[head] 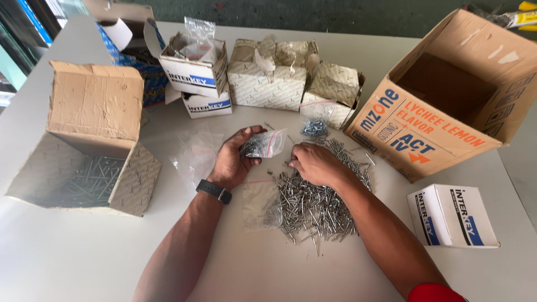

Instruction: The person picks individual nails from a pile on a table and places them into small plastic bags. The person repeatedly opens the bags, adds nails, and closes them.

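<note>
One head camera looks steeply down and forward from above the tabletop (pixel 84 257), close enough that both forearms enter from the bottom edge. Boxes (pixel 268 75) line the far side; floor shows beyond.

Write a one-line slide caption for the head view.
Left hand holds a small bag of nails; right hand rests on a loose nail pile.

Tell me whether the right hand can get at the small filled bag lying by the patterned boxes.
Probably yes. The right hand rests on the nail pile, and the small filled bag lies just beyond its fingers, with only loose nails on the table between them.
</note>
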